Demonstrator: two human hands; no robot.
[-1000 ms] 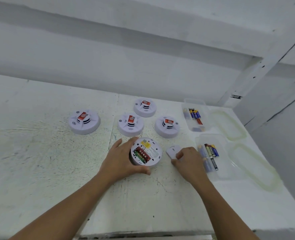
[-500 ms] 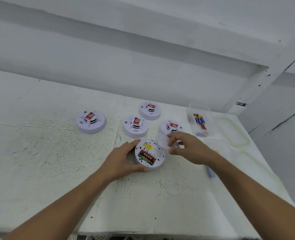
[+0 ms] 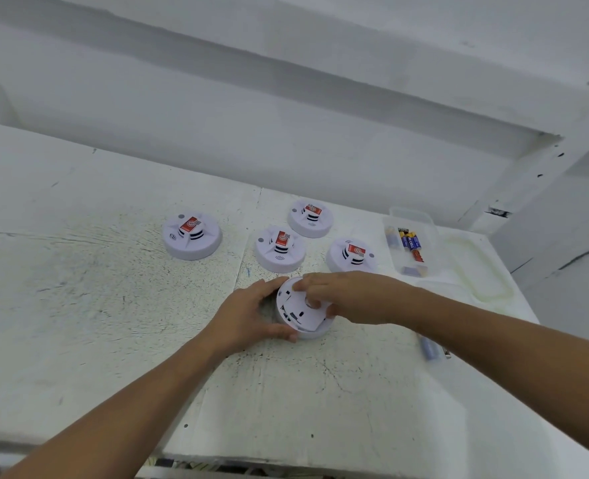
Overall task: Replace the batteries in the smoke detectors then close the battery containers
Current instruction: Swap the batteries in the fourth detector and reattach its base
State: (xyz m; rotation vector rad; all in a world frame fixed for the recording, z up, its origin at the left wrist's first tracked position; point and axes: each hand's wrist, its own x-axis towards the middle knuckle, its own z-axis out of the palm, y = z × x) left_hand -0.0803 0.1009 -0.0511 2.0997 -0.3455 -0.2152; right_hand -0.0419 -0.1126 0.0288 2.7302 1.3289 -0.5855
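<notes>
- Head view, around the middle of the counter (image 3: 113, 340): the left hand (image 3: 248, 316) grips the left rim of the upturned smoke detector (image 3: 315, 335).
- The right hand (image 3: 348, 299) reaches in from the right, directly over it. Its curled fingers hold the battery cover (image 3: 298, 314) against the detector's back. The cover sits slightly askew, so it is probably not yet seated.
- Toward the back edge, four more detectors (image 3: 280, 248) stand face up.

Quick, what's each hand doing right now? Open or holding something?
Left hand: closed, grips the side of the flipped smoke detector.
Right hand: closed, fingers curled on the battery cover, pressing it onto that detector.
</notes>
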